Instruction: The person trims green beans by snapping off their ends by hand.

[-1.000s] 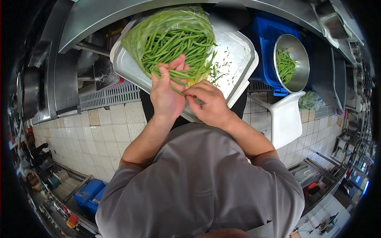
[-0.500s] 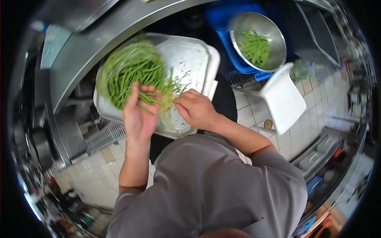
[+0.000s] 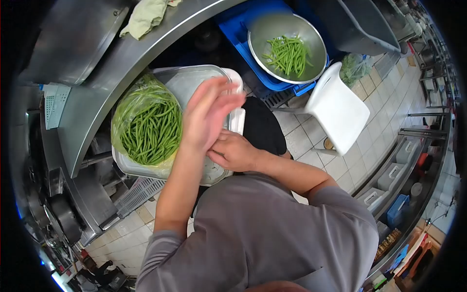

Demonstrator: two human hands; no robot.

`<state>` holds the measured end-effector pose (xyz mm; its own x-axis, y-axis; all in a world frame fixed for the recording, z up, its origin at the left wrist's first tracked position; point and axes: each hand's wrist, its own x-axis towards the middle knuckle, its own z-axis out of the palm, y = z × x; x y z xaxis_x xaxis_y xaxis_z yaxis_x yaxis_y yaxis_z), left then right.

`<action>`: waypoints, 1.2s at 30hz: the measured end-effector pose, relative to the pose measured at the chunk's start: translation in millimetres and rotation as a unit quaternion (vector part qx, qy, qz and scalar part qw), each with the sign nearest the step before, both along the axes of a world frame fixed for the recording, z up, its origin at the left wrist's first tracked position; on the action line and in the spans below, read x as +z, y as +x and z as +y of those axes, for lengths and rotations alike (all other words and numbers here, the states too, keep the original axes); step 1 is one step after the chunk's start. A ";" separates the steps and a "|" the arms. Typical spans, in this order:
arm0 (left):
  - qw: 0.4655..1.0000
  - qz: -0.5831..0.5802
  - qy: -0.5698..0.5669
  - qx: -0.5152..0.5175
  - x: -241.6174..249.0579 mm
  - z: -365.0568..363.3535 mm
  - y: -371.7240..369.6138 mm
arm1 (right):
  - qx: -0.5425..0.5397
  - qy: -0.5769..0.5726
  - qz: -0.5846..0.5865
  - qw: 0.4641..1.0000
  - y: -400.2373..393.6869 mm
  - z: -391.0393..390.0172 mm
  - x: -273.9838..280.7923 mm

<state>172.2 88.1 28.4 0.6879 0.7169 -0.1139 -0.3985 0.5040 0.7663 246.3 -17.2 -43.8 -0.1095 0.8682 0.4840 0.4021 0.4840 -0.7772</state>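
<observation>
My left hand [image 3: 210, 114], smeared by motion, is raised over the metal tray [image 3: 194, 73] with its fingers stretched out; I see nothing in it. Close beside its wrist, my right hand [image 3: 236, 151] is closed with fingers curled low over the tray's near right part. Whatever its fingertips hold is hidden behind the left wrist. Left of both hands, an opened clear plastic bag [image 3: 121, 104] full of green beans [image 3: 153, 134] lies on the tray. More cut green beans [image 3: 288, 55] sit in a steel bowl [image 3: 316, 44] at the upper right.
The bowl rests on a blue crate [image 3: 238, 39]. A white chair [image 3: 338, 114] stands to the right, near a bag of greens [image 3: 355, 68] on the tiled floor. A steel counter [image 3: 112, 78] curves along the left, with a cloth [image 3: 146, 18] on it.
My left hand has left the bag's mouth and moved right, across the tray; the beans in it no longer show. My right hand stays low over the tray. The camera view has shifted.
</observation>
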 end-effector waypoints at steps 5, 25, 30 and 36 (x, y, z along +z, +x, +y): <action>0.983 0.133 0.097 0.075 -33.5 -54.3 -147.7 | 0.101 -0.057 0.000 0.993 13.8 11.2 3.0; 0.846 0.414 0.331 0.054 -9.9 -82.4 -173.8 | -0.022 -0.085 -0.277 0.957 40.8 86.1 43.3; 0.877 0.377 0.281 0.094 -15.8 -68.2 -165.3 | -0.038 -0.106 -0.176 0.978 38.3 62.1 55.3; 0.944 0.262 0.094 0.175 -24.7 -62.8 -157.0 | 0.021 -0.213 0.036 0.976 -15.8 42.9 60.1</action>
